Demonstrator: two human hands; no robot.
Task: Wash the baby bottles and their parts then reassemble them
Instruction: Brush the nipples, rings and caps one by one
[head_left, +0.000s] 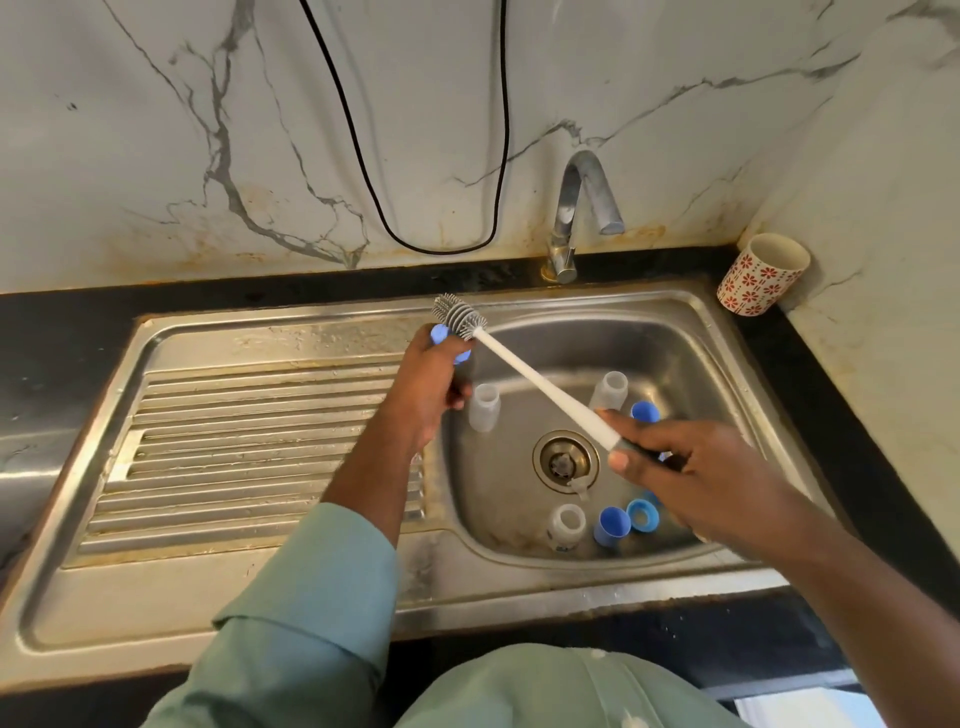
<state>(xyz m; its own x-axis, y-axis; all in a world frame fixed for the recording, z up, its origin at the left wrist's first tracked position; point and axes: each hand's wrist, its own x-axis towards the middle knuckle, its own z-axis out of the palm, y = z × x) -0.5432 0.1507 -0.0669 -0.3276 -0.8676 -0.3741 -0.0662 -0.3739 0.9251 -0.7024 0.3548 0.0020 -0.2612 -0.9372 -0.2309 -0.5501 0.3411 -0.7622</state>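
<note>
Both hands are closed on light, wet-slick parts: your left hand (423, 387) grips the small blue plastic cap (441, 338), your right hand (691, 467) the stiff white long-handled bottle brush (540, 387) by its handle end.

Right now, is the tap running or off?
Off. No water falls from the tap spout into the sink.

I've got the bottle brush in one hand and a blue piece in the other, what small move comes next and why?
Probably bring the brush head down into the blue part gripped by your left hand and twist. The bristles sit just above it, your right hand holds the handle, and the tap shows no water running.
</note>
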